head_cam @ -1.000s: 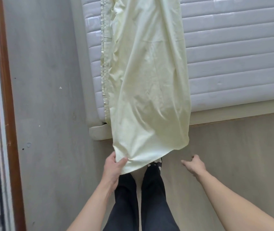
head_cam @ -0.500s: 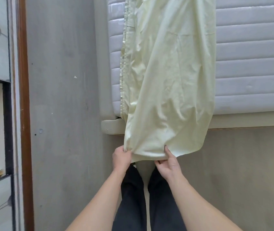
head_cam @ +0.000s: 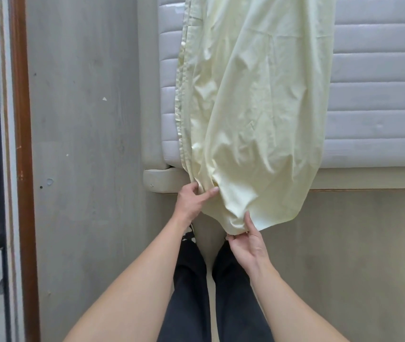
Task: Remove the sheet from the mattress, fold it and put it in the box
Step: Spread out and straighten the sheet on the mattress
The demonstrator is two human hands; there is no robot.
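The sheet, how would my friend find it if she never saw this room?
Look at the white ribbed mattress. A pale yellow cotton sheet hangs off its end, pinched by the left hand and right hand. It is the only soft, wrinkled yellow thing there.

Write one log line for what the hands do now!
left hand: pinches sheet edge | right hand: pinches hem | sheet: draped over mattress

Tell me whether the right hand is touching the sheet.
Touching. The head view shows the right hand pinching the lower edge of the pale yellow sheet, fabric bunched at its fingertips.
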